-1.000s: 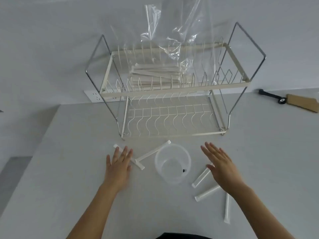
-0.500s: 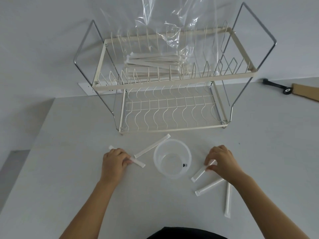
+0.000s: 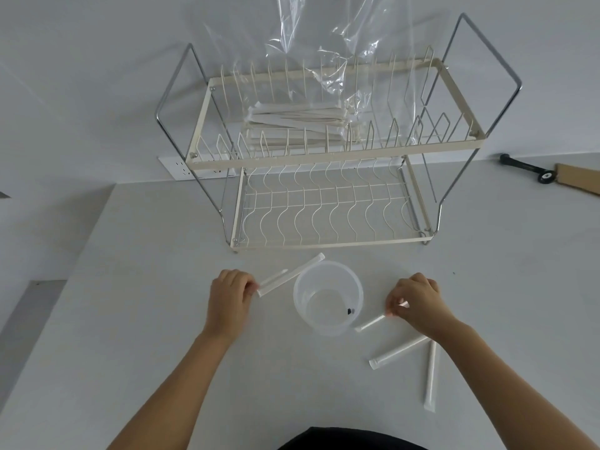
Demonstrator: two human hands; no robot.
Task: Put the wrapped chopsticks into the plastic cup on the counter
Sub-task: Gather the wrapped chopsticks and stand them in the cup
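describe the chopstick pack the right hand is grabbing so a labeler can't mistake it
Start at the clear plastic cup in front of the dish rack. Just right of it, the right hand pinches one wrapped chopstick pack; the other two packs on that side lie untouched nearer the person.

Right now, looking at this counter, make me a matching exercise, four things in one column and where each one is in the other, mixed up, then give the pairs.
Things
1. cup
2. clear bag
3. socket
4. black-handled tool

Places
A. on the wall, behind the rack's left leg
B. on the counter, between the left hand and the right hand
C. far right of the counter, by the wall
D. on the rack's upper tier

Pairs: 1-B, 2-D, 3-A, 4-C
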